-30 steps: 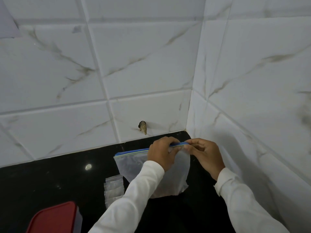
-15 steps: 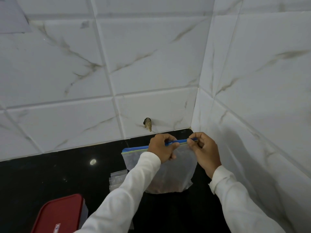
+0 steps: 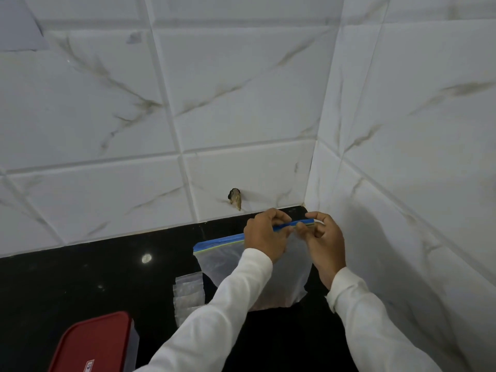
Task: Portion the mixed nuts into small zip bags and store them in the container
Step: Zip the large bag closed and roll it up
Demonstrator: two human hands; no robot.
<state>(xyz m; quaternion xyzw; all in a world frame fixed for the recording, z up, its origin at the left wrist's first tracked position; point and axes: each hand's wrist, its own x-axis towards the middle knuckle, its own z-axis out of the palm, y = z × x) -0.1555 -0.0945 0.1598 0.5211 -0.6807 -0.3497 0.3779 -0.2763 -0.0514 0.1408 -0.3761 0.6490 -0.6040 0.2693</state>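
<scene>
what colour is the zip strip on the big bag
Blue with a thin green line beneath; the zip strip shows best in head view.

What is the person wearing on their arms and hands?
Long white sleeves cover both arms to the wrists: left sleeve, right sleeve. The left hand and right hand are bare, with no gloves, rings or watch visible.

White with grey-brown marble veins on the wall tiles [image 3: 241,89], far and right. Glossy black on the countertop [image 3: 80,285]. Clear plastic in the large zip bag [image 3: 222,264], blue seal strip [image 3: 220,240] edged with thin green; brownish nuts [image 3: 271,303] showing through low down. Clear small zip bags [image 3: 188,294] to its left. Red container lid [image 3: 94,342] near left, small white label [image 3: 89,365]. White sleeves [image 3: 214,326].
</scene>
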